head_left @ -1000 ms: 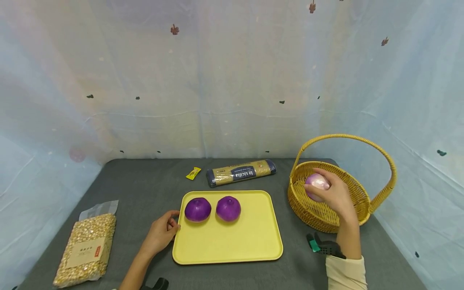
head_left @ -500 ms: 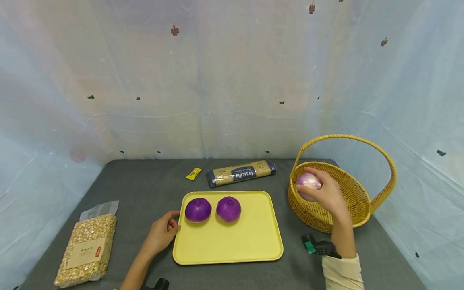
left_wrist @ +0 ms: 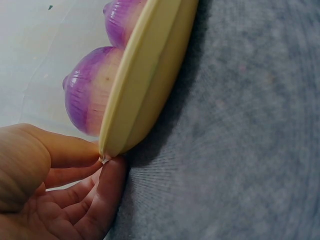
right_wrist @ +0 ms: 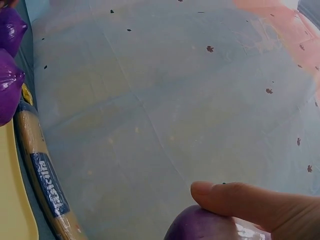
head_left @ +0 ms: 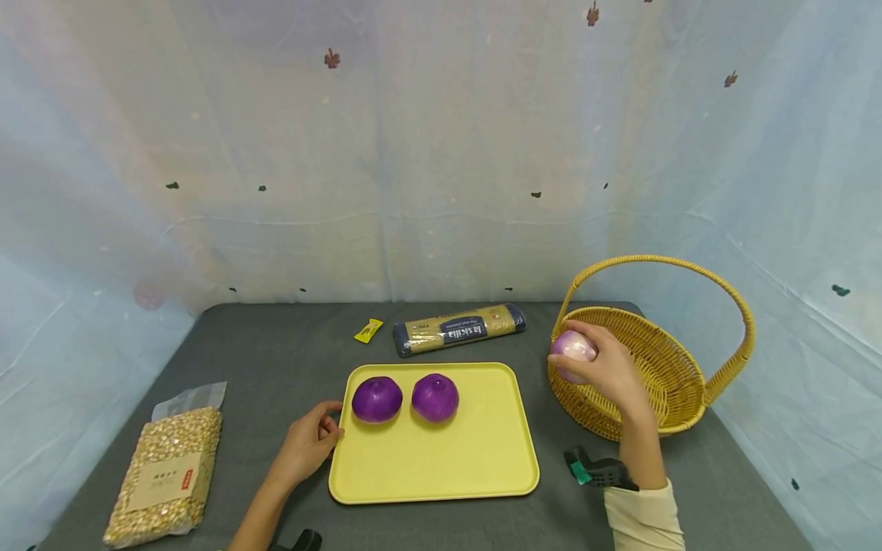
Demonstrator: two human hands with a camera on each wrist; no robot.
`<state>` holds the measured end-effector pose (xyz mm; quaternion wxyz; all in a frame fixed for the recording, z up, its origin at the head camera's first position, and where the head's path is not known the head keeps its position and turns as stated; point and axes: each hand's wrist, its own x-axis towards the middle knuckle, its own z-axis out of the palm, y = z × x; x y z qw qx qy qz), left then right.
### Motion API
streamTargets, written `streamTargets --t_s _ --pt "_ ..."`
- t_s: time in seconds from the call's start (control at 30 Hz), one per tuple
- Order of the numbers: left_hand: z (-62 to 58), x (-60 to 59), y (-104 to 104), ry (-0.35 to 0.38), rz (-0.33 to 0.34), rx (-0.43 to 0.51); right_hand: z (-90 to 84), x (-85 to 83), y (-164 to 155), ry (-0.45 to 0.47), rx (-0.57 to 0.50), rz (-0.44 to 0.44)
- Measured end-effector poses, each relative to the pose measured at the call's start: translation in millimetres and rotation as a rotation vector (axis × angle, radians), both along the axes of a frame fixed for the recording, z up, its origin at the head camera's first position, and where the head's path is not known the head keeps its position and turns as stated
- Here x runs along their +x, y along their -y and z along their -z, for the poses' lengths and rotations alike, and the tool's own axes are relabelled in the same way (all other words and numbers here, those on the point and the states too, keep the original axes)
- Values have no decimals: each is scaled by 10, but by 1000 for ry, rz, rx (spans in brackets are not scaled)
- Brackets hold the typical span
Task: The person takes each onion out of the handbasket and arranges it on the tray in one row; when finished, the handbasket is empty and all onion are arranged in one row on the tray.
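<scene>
My right hand (head_left: 613,375) grips a purple onion (head_left: 575,355), its glossy pale side showing, over the left rim of a wicker basket (head_left: 661,398). In the right wrist view the thumb lies along the top of that onion (right_wrist: 202,225). At the left, my left hand (head_left: 306,444) pinches the edge of a yellow tray (head_left: 441,467). The left wrist view shows thumb and fingers meeting at the tray rim (left_wrist: 125,100). Two more purple onions, one on the left (head_left: 377,399) and one beside it (head_left: 435,398), sit on the tray's far left part.
Behind the tray lies a pack of pasta (head_left: 458,329), with a small yellow wrapped sweet (head_left: 368,330) to its left. A clear bag of corn kernels (head_left: 165,471) lies at the far left. The basket's tall handle (head_left: 661,259) arches upward. A pale curtain (head_left: 441,153) hangs behind the table.
My right hand has moved left with the onion, from over the inside of the basket to its left rim. The left hand and tray have stayed put.
</scene>
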<state>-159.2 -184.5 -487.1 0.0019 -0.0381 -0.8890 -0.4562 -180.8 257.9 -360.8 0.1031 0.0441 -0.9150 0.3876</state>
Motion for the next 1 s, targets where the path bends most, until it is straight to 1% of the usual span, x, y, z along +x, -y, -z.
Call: streamTargets --t_s 0.3,0.57,0.73,1.0 --pt "-2 7 4 -5 5 -2 62 -27 81 -24 -14 -42" --pt "8 8 6 -5 2 0 126 -57 187 -15 -14 -73" --pt "17 -4 5 7 -4 5 162 -71 247 -7 8 -85" --pt "5 -3 7 3 3 3 217 -89 358 -9 28 -113"
